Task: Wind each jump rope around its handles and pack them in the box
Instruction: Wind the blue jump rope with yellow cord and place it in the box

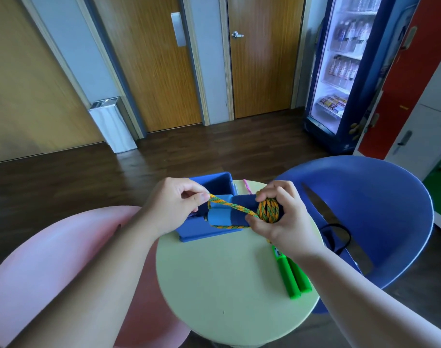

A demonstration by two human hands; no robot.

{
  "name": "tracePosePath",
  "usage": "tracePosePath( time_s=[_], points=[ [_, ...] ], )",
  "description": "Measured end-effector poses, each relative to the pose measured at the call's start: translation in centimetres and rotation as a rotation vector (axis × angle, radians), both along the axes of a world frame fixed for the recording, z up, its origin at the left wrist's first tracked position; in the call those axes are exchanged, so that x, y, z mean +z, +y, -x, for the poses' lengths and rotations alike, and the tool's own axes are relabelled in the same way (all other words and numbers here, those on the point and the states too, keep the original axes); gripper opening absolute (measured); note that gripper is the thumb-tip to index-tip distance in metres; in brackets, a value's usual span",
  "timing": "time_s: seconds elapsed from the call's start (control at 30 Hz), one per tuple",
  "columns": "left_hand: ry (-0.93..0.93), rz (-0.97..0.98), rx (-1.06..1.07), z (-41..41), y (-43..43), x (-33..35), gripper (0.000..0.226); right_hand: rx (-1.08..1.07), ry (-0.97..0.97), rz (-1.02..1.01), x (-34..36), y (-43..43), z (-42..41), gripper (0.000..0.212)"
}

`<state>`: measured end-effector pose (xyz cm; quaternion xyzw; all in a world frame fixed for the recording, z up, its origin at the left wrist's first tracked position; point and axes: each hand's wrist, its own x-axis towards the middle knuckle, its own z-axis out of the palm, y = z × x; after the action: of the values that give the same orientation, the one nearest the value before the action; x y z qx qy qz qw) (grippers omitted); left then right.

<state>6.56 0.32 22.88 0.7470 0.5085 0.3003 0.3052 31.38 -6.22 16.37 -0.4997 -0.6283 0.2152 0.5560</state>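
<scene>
My right hand (281, 222) grips the blue handles (227, 218) of a jump rope where its orange-and-green cord (268, 210) is wound in a thick bundle. My left hand (174, 204) pinches the loose end of that cord, pulled out to the left in a loop. Both hands hover over the open blue box (214, 183) at the far side of the round pale-green table (227, 285). A second jump rope with green handles (292, 275) lies at the table's right edge. A pink cord (247, 187) shows behind the box.
A pink chair (51, 259) stands to the left of the table and a blue chair (365, 204) to the right, with a black cord (337, 237) lying on its seat. A drinks fridge (347, 66), doors and a metal bin (113, 121) line the far wall.
</scene>
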Motion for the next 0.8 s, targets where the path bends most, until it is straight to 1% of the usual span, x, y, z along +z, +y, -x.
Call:
tracePosePath(
  time_s=[0.1, 0.17, 0.23, 0.3, 0.37, 0.43, 0.5, 0.57, 0.6, 0.67, 0.73, 0.8],
  points=[
    [-0.041, -0.005, 0.063, 0.3, -0.5, -1.2, 0.019, 0.022, 0.054, -0.031, 0.8, 0.0, 1.0, 0.035],
    [-0.039, -0.058, 0.090, 0.8, -0.9, -1.8, 0.018, 0.018, 0.095, -0.032, 1.0, 0.1, 1.8, 0.032],
    [-0.032, -0.127, 0.093, 1.5, -1.3, -2.0, 0.018, 0.024, 0.170, -0.013, 1.0, 0.1, 2.6, 0.030],
    [-0.060, -0.123, 0.091, 2.3, -1.6, -1.8, 0.017, 0.027, 0.245, 0.003, 1.0, 0.1, 3.4, 0.028],
    [-0.106, -0.050, 0.087, 3.1, -1.8, -1.6, 0.016, 0.044, 0.325, 0.027, 1.0, 0.1, 3.9, 0.027],
    [-0.235, 0.102, 0.090, 3.5, -1.9, -1.4, 0.020, 0.077, 0.376, 0.054, 1.3, 0.0, 4.2, 0.028],
    [-0.364, 0.256, 0.098, 3.7, -2.0, -1.3, 0.022, 0.098, 0.379, 0.079, 1.6, 0.1, 4.2, 0.030],
    [-0.406, 0.335, 0.115, 3.7, -2.2, -1.2, 0.016, 0.115, 0.361, 0.097, 1.9, 0.2, 3.9, 0.031],
    [-0.412, 0.333, 0.121, 3.6, -2.4, -1.3, 0.017, 0.121, 0.339, 0.098, 2.1, 0.3, 3.7, 0.031],
    [-0.382, 0.260, 0.124, 3.5, -2.8, -1.2, 0.021, 0.136, 0.296, 0.103, 2.3, 0.5, 3.1, 0.031],
    [-0.335, 0.181, 0.120, 3.1, -3.3, -1.1, 0.019, 0.156, 0.264, 0.124, 2.4, 0.6, 2.6, 0.030],
    [-0.329, 0.133, 0.144, 2.8, -3.6, -1.1, 0.018, 0.163, 0.252, 0.155, 2.4, 0.6, 2.4, 0.029]
  ],
)
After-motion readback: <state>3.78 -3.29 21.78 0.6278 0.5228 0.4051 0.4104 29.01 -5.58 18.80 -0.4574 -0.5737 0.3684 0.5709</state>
